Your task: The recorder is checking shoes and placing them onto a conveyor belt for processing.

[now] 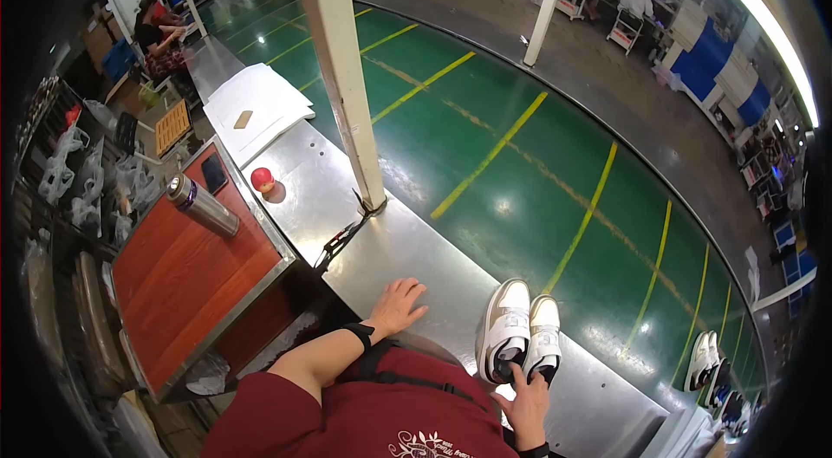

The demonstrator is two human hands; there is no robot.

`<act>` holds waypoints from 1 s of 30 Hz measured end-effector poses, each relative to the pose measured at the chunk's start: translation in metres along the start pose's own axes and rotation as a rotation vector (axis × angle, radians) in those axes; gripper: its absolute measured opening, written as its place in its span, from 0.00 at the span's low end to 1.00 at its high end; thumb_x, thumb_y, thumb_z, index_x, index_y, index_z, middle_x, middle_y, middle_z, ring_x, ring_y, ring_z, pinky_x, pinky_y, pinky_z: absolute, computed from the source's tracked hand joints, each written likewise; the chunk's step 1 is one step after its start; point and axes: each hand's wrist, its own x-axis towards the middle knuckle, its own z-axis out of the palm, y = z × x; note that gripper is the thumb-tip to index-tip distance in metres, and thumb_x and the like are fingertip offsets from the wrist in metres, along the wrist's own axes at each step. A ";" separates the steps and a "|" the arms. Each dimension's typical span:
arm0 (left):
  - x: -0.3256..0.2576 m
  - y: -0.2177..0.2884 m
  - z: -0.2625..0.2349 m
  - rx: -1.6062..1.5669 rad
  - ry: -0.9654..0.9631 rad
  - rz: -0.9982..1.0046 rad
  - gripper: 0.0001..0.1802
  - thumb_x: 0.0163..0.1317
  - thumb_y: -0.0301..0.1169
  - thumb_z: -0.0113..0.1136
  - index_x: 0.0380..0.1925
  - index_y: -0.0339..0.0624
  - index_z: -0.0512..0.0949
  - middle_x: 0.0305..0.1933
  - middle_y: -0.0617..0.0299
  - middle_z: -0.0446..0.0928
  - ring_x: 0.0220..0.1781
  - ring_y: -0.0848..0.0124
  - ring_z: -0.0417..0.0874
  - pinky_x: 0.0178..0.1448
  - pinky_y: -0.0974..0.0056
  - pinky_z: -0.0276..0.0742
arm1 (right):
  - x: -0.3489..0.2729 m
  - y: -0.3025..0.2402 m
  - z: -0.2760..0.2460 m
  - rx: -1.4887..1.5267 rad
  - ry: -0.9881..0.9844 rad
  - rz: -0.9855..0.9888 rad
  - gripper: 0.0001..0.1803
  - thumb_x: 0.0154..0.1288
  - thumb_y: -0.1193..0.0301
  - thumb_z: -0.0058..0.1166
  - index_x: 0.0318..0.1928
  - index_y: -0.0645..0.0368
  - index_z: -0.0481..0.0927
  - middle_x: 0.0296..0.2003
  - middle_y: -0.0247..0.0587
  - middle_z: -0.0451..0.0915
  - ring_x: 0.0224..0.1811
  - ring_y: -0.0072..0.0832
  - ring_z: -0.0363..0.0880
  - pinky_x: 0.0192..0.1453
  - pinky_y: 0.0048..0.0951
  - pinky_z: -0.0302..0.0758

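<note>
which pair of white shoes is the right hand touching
The near pair of white shoes on the steel table: the right hand touches their heels. The other pair sits apart, farther right on the green belt.

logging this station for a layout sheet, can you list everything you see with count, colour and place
pair of sneakers: 1 pair, white with black, on the steel bench edge by the green belt, at the right hand
more sneakers: at least 1 pair, white and black, farther right on the belt
steel bench: 1, grey metal, along the belt
conveyor belt: 1, green with yellow lines, centre
post: 1, cream, standing on the bench
flask: 1, silver, lying on the wooden table
wooden table: 1, reddish brown, left
apple: 1, red, on the bench
white sheets: a stack, bench's far end
left hand: flat on the bench, empty
right hand: touching the sneakers' heels
</note>
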 end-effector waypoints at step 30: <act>-0.003 -0.005 0.006 0.178 0.008 0.012 0.25 0.55 0.43 0.55 0.52 0.46 0.68 0.55 0.58 0.65 0.58 0.61 0.65 0.59 0.56 0.62 | 0.101 0.234 0.013 0.308 0.116 0.297 0.24 0.65 0.70 0.48 0.60 0.67 0.64 0.53 0.55 0.69 0.57 0.45 0.67 0.63 0.38 0.62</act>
